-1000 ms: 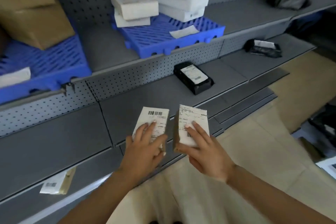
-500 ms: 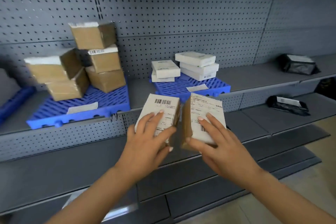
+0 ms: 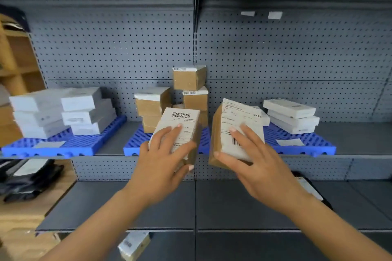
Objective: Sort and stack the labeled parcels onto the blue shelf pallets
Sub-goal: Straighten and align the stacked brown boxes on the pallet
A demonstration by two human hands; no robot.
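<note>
My left hand [image 3: 163, 161] grips a brown parcel with a white barcode label [image 3: 180, 121], held in front of the middle blue pallet [image 3: 135, 144]. My right hand [image 3: 256, 163] grips a second brown labelled parcel [image 3: 233, 121], tilted, just right of the first. Behind them, several brown parcels [image 3: 189, 89] are stacked on the middle pallet. The left blue pallet [image 3: 70, 146] carries stacked white boxes [image 3: 63, 112]. On the right blue pallet [image 3: 307, 146] lie three flat white boxes [image 3: 290, 116].
The grey pegboard shelf [image 3: 350, 137] bears the pallets. Dark bagged parcels [image 3: 27, 178] lie at the lower left, and another parcel [image 3: 133, 243] sits on a low shelf. Wooden shelving [image 3: 14, 63] stands at the far left. A loose paper slip [image 3: 289, 142] rests on the right pallet.
The view has risen from the lower shelves to the pallet shelf. Both hands have lifted their parcels up toward the middle pallet.
</note>
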